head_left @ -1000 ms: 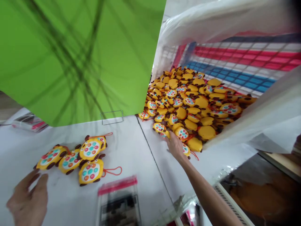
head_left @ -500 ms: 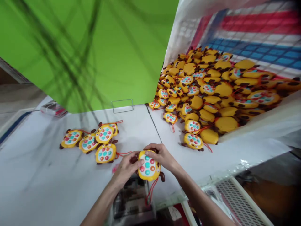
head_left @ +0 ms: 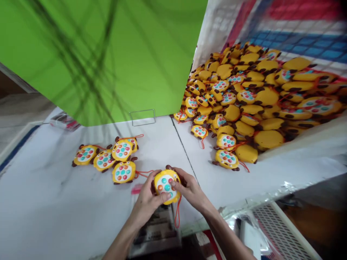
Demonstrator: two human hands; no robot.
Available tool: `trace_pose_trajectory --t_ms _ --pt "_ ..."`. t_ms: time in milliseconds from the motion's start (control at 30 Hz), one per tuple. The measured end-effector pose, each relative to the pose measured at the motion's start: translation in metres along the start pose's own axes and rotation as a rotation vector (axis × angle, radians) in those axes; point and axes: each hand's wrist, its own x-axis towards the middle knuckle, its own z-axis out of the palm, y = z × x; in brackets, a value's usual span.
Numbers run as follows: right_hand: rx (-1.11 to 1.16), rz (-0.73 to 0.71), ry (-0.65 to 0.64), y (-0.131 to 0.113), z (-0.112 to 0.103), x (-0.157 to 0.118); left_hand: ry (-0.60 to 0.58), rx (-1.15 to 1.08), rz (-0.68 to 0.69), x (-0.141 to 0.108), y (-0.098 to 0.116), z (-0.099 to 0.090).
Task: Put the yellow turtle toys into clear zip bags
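Between my hands is a yellow animal-shaped push-button toy [head_left: 162, 180] with a white face panel, coloured round buttons, dark brown limbs and a red cord loop hanging down. My left hand [head_left: 148, 200] grips its left and lower edge, thumb on the panel near the bottom. On the other side my right hand [head_left: 189, 186] is closed round its right edge, thumb pressed on a button. Fingers behind the toy are hidden. Several like toys [head_left: 123, 172] lie face up in a cluster on the white table to the left.
A big heap of the same toys [head_left: 268, 139] fills the right side, against a white-lined mesh wall. A green panel [head_left: 130, 65] stands at the back, with a wire bracket [head_left: 143, 122] at its foot. Below the table edge is a white perforated crate [head_left: 287, 227].
The toy in my hands has turned, its face end swinging from lower right to upper right. Both thumbs have shifted on the panel. The view has moved slightly.
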Motion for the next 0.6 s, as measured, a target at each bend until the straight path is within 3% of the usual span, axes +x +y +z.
trace_pose_trajectory --t_ms 333,500,600 --pt "-0.144 0.034 -0.141 -0.004 0.001 -0.002 0.068 0.013 -0.11 -0.006 -0.003 -0.005" --pt "-0.256 0.076 0.167 0.001 -0.008 -0.003 0.193 -0.262 -0.105 0.0 -0.007 -0.001" --pt "-0.129 0.106 0.171 0.009 -0.004 -0.005 0.215 -0.302 -0.083 0.0 -0.011 0.003"
